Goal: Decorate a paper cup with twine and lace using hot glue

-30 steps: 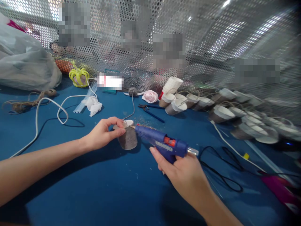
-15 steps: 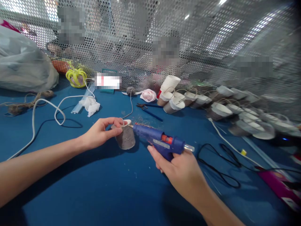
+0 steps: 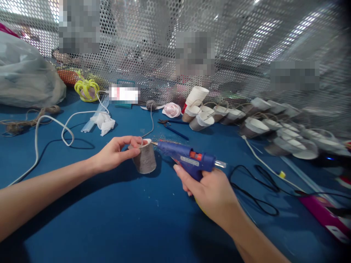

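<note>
My left hand (image 3: 123, 151) is closed on the rim of a small cup (image 3: 145, 160) wrapped in grey-brown material, its fingers over the top and the thumb outside. A grey cord (image 3: 152, 122) runs from the cup's rim back to a small ball of yarn (image 3: 150, 105). In my right hand (image 3: 208, 182) is a blue glue gun (image 3: 189, 155), gripped by its handle with a clear glue stick (image 3: 220, 164) showing at the back. The gun's nozzle points left, close to the cup's rim; whether they touch I cannot tell.
Pliers (image 3: 172, 128) and a pink fabric rose (image 3: 171, 109) lie behind the cup. Several wrapped cups with cord handles (image 3: 202, 121) stand at the back right. A black cable (image 3: 255, 199) loops at right, a white cable (image 3: 55, 117) at left. A perforated metal screen (image 3: 153, 54) closes the back.
The glue gun's nozzle has come slightly away from the cup's rim, and the gun sits a little lower at the front. My left hand still holds the cup in nearly the same place.
</note>
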Motion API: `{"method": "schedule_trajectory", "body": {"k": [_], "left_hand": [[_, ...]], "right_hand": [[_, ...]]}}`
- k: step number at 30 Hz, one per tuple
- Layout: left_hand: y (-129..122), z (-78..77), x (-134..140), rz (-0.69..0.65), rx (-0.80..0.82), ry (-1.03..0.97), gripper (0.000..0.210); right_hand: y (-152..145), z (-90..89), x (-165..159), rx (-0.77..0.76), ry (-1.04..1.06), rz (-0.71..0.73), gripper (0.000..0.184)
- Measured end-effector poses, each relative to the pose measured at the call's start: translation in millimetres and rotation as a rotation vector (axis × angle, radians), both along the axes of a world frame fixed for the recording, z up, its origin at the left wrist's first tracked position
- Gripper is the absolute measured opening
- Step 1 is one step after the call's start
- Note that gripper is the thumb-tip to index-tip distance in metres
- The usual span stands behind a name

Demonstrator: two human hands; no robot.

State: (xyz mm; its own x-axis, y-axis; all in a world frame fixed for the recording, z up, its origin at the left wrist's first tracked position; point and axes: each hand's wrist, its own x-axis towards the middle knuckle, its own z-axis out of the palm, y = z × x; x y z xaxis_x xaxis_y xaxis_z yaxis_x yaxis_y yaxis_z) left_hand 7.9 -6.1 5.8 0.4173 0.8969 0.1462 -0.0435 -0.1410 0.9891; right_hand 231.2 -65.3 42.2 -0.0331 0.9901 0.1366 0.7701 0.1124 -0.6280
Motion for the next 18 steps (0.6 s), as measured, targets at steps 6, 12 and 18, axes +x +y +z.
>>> {"method": "schedule_trajectory", "body": {"k": [6, 12, 18], "left_hand": [[1.5, -0.2, -1.3, -0.019, -0.063, -0.044, 0.023], [2.7, -1.6, -3.1, -0.036, -0.054, -0.03, 0.022], [2.6, -1.4, -3.8, -0.031, -0.069, -0.033, 0.023]], "right_hand": [[0.0, 1.7, -2.3, -0.092, 0.124, -0.025, 0.024], [1.1, 0.8, -2.0, -0.058, 0.095, -0.014, 0.029], [-0.5, 1.5, -4.8, -0.099, 0.151, -0.018, 0.026]]}}
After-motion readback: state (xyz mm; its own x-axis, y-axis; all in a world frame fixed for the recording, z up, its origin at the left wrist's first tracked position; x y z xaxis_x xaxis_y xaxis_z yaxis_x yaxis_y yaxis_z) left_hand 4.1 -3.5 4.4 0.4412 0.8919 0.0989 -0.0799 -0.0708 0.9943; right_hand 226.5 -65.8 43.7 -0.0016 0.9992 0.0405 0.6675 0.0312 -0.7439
